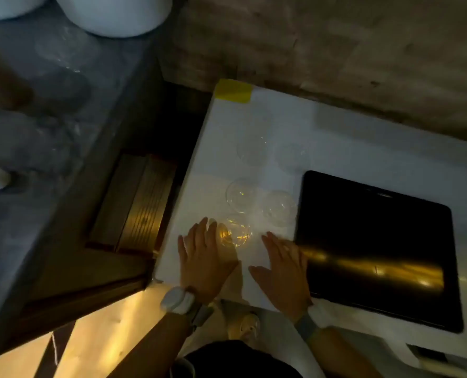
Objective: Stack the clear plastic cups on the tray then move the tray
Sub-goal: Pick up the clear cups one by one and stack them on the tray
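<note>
Several clear plastic cups stand on the white table (363,137). The nearest cup (235,231) glows amber just beyond my fingertips. Two more cups (240,195) (277,207) stand behind it, and two faint ones (251,150) (293,156) farther back. A black tray (377,241) lies flat on the table's right part, with nothing on it. My left hand (203,257) rests flat with fingers spread, its fingertips beside the nearest cup. My right hand (284,268) lies flat next to the tray's left edge. Neither hand holds anything.
Yellow tape (233,90) marks the table's far left corner. A dark gap and a wooden slatted piece (137,205) lie left of the table. A grey counter (36,110) with white bowls (115,15) stands at the left. A rough wall runs behind.
</note>
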